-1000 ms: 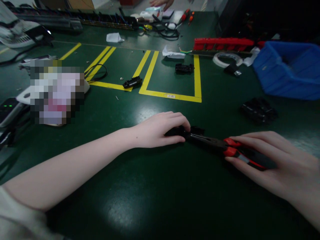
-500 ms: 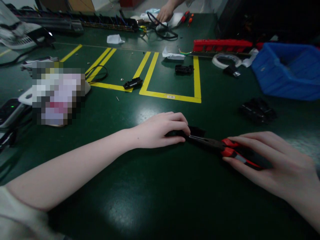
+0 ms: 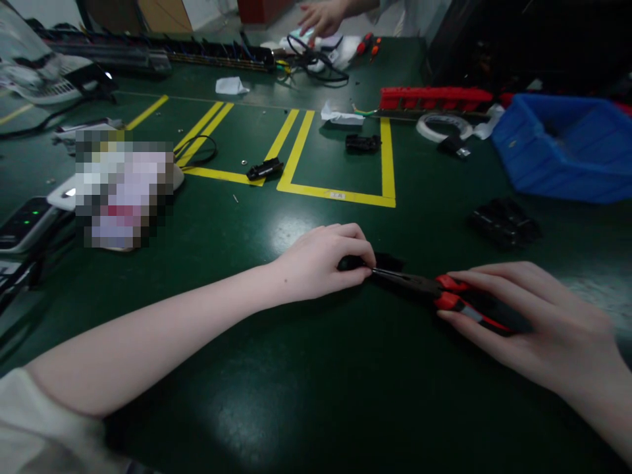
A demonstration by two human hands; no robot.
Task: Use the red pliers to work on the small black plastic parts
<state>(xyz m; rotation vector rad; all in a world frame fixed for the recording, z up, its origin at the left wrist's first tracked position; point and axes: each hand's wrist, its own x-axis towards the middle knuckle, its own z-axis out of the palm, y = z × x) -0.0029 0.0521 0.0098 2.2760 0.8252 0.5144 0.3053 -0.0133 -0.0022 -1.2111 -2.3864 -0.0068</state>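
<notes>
My right hand [image 3: 538, 322] is closed around the red-and-black handles of a pair of needle-nose pliers [image 3: 451, 293]. The jaws point left and look nearly closed, with their tip at the fingertips of my left hand [image 3: 336, 260]. That hand rests low over the table, thumb and forefinger pinched together. A dark black part [image 3: 390, 262] shows just past those fingers and also in the gap beneath them; its shape is mostly hidden. Whatever small thing sits at the plier tip is too small to tell.
On the green table [image 3: 197, 368] lie black plastic parts [image 3: 504, 222], a black piece [image 3: 363, 143] inside yellow tape, and another [image 3: 265, 168]. A blue bin [image 3: 567, 158] stands right, a blurred-out phone-like object [image 3: 131, 197] left. Another person's hand [image 3: 320, 18] is at the back.
The view has shifted slightly. My left hand has rolled a little, its thumb now closer to the forefinger, while the pliers stay at its fingertips. The other person's hand has lifted.
</notes>
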